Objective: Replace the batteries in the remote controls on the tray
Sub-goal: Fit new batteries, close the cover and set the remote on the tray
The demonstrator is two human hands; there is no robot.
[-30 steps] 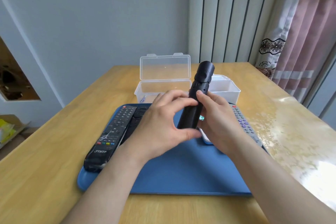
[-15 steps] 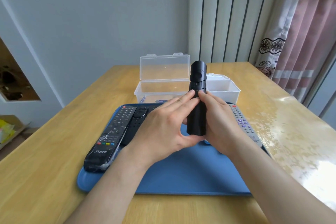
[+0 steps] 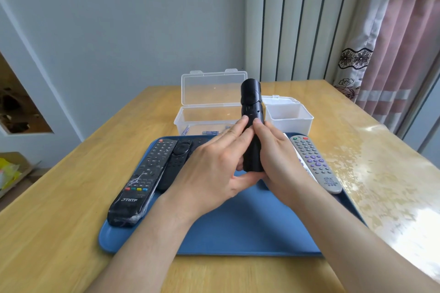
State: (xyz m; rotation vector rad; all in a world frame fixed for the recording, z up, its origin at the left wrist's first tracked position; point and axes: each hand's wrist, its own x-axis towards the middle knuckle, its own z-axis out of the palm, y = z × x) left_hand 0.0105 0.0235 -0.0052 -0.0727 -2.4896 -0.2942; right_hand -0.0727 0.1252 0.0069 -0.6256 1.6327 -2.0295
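Observation:
A black remote (image 3: pixel 252 112) stands nearly upright above the blue tray (image 3: pixel 238 226), held between both hands. My left hand (image 3: pixel 214 169) wraps its left side, with the thumb under its lower end. My right hand (image 3: pixel 276 157) grips its right side. On the tray's left lie a black remote with coloured buttons (image 3: pixel 140 181) and a second black remote (image 3: pixel 177 162) beside it. A grey remote with purple buttons (image 3: pixel 315 164) lies at the tray's right, with a white one partly hidden next to my right hand.
Behind the tray stands an open clear plastic box (image 3: pixel 204 116) with several batteries in it, lid up. A white plastic box (image 3: pixel 289 115) sits to its right. The wooden table (image 3: pixel 59 209) ends at a wall at the back; curtains hang at the right.
The held remote swung from a rightward tilt to nearly upright. Both hands shifted their grip, so the fingertips now meet on its front.

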